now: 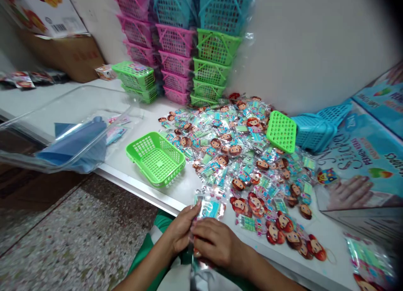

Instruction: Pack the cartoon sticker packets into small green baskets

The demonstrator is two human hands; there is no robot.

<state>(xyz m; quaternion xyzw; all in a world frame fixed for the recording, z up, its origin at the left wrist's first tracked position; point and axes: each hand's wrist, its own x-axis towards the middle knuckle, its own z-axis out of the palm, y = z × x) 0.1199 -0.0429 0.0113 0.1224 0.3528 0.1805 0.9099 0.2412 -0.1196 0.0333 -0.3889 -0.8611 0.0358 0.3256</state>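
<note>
At the table's near edge, my left hand [183,227] pinches the side of a small clear plastic packet [209,208] with light-blue contents. My right hand [218,243] curls over the lower part of the packet, fingers bent and close to my left fingers. Part of the packet is hidden beneath the right hand, and a shiny strip hangs below toward my lap. Just beyond the hands spreads a heap of similar packets [226,144] with doll-head pictures. A green plastic basket [155,159] stands left of the heap.
Wrapped stacks of pink baskets [176,64] and green baskets [212,71] stand against the wall. A green lattice piece [281,131] and blue baskets [316,131] lie right, beside a printed carton [362,169]. A clear plastic bin [67,167] holding blue material overhangs the left edge.
</note>
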